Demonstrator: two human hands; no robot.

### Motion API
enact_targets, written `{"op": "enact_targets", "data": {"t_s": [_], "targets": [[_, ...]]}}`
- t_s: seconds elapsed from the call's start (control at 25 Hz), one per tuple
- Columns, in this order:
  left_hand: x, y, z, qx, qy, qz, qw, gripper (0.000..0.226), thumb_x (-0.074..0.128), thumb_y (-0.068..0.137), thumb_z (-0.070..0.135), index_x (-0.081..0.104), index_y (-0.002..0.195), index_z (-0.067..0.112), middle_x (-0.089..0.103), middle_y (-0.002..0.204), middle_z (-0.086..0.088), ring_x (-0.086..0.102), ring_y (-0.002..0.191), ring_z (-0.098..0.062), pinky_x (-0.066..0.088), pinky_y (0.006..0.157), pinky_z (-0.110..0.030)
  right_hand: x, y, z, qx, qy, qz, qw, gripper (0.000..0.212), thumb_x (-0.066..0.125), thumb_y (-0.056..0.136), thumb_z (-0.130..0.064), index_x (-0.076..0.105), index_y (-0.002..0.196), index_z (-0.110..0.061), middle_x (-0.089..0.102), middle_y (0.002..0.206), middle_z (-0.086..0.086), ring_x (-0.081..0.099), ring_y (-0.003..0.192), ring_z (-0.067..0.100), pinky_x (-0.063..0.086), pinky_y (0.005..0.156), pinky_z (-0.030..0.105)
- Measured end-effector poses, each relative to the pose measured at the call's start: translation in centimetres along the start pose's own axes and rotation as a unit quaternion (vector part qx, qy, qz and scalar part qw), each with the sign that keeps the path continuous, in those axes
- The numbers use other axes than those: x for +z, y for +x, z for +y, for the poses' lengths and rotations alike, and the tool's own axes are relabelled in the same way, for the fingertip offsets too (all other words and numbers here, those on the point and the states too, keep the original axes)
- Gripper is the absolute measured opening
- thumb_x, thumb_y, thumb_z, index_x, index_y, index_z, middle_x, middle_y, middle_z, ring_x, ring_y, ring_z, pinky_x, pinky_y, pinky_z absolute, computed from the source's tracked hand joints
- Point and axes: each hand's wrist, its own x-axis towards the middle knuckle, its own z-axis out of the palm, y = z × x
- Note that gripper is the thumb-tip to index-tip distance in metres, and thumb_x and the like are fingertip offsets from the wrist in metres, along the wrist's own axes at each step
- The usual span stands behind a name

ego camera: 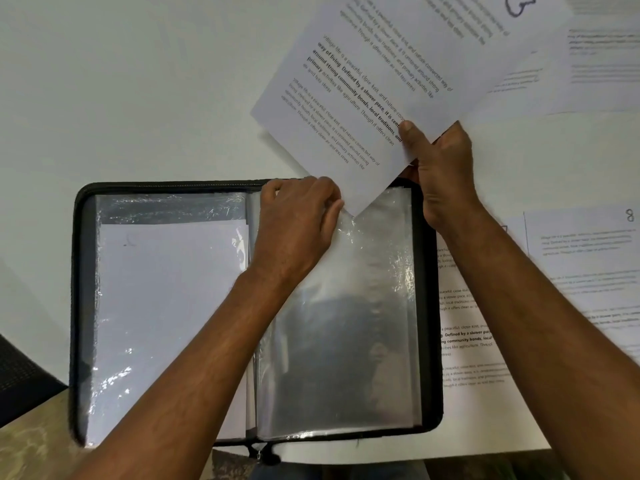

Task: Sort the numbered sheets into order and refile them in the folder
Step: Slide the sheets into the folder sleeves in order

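Note:
A black zip folder [78, 306] lies open on the white table, its clear plastic sleeves [346, 323] fanned on the right half. A white sheet [166, 306] sits in the left sleeve. My right hand [438, 161] grips a printed sheet marked 3 [374, 74] by its lower edge, tilted, with its corner pointing down at the top of the right sleeve. My left hand [298, 220] pinches the sleeve's top edge right beside that corner.
Loose printed sheets lie on the table to the right: one marked 8 [585, 244], another [471, 341] partly under my right forearm, more at the top right [602, 64]. A dark chair [20, 379] shows at the lower left beyond the table's edge.

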Motion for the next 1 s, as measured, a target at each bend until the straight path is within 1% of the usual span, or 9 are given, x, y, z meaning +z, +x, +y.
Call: {"op": "enact_targets", "data": {"t_s": [0.12,0.24,0.4,0.52,0.68,0.76,0.84,0.92,1.0], "targets": [[0.0,0.2,0.2,-0.008,0.018,0.006,1.0,0.011,0.058,0.103,0.029,0.067,0.101,0.024,0.062,0.093,0.007,0.056,0.09,-0.016,0.028,0.095,-0.04,-0.4,0.3,-0.1,0.005,-0.016,-0.045,0.999,0.033,0.071,0.098,-0.013,0.059,0.127,-0.024,0.073,0.126,0.002,0.073,0.112,0.021,0.06,0.096,0.049],[0.0,0.7,0.2,-0.013,0.003,-0.001,1.0,0.011,0.056,0.103,0.029,0.066,0.099,0.025,0.061,0.093,0.009,0.054,0.09,-0.017,0.03,0.092,-0.043,-1.1,0.8,-0.3,0.016,-0.04,-0.097,0.994,0.035,0.07,0.098,-0.016,0.059,0.131,-0.021,0.073,0.128,0.003,0.072,0.114,0.023,0.06,0.096,0.049],[0.0,1.2,-0.1,-0.026,-0.02,-0.009,0.999,0.009,0.057,0.103,0.029,0.065,0.098,0.027,0.06,0.092,0.013,0.054,0.091,-0.015,0.024,0.092,-0.037,-1.8,1.6,-0.6,0.028,-0.091,-0.151,0.984,0.036,0.07,0.098,-0.015,0.061,0.133,-0.016,0.076,0.118,-0.001,0.075,0.105,0.021,0.061,0.081,0.036],[-0.2,1.5,-1.0,-0.045,-0.035,-0.038,0.998,0.008,0.059,0.103,0.034,0.066,0.1,0.032,0.062,0.092,0.014,0.054,0.094,-0.011,0.02,0.091,-0.035,-1.9,2.2,-1.0,0.034,-0.132,-0.176,0.975,0.042,0.068,0.099,-0.016,0.057,0.139,-0.01,0.075,0.116,0.001,0.077,0.097,0.018,0.061,0.068,0.029],[-0.9,1.8,-2.7,-0.067,-0.027,-0.08,0.994,0.008,0.06,0.101,0.042,0.064,0.098,0.036,0.062,0.086,0.017,0.053,0.095,-0.011,0.019,0.089,-0.037,-2.0,2.7,-1.7,0.04,-0.149,-0.201,0.967,0.034,0.065,0.1,-0.011,0.058,0.133,-0.012,0.074,0.109,-0.002,0.077,0.089,0.01,0.059,0.063,0.021],[-1.5,1.9,-3.5,-0.07,-0.012,-0.092,0.993,0.014,0.059,0.1,0.046,0.065,0.095,0.035,0.062,0.084,0.018,0.054,0.095,-0.011,0.017,0.088,-0.036,-2.1,2.8,-2.0,0.042,-0.151,-0.209,0.965,0.031,0.065,0.1,-0.011,0.058,0.131,-0.015,0.074,0.108,-0.004,0.077,0.088,0.009,0.059,0.063,0.02],[-2.2,2.0,-4.2,-0.077,0.011,-0.099,0.992,0.022,0.055,0.099,0.053,0.063,0.089,0.035,0.057,0.08,0.019,0.051,0.097,-0.011,0.017,0.093,-0.038,-2.1,3.0,-2.2,0.043,-0.159,-0.214,0.963,0.031,0.065,0.1,-0.012,0.058,0.13,-0.016,0.074,0.108,-0.005,0.077,0.089,0.009,0.059,0.063,0.021],[-2.9,2.1,-5.0,-0.092,0.053,-0.112,0.988,0.033,0.047,0.098,0.061,0.059,0.081,0.035,0.052,0.079,0.017,0.046,0.098,-0.012,0.019,0.101,-0.044,-2.1,3.2,-2.3,0.043,-0.168,-0.218,0.96,0.032,0.065,0.101,-0.013,0.058,0.132,-0.015,0.074,0.107,-0.005,0.077,0.089,0.009,0.059,0.062,0.022],[-3.2,2.1,-5.9,-0.115,0.104,-0.124,0.98,0.049,0.036,0.1,0.066,0.061,0.075,0.031,0.052,0.086,0.009,0.046,0.101,-0.016,0.02,0.105,-0.05,-2.1,3.5,-2.2,0.042,-0.177,-0.219,0.959,0.035,0.066,0.1,-0.014,0.059,0.134,-0.012,0.075,0.107,-0.004,0.077,0.088,0.011,0.059,0.062,0.023]]}}
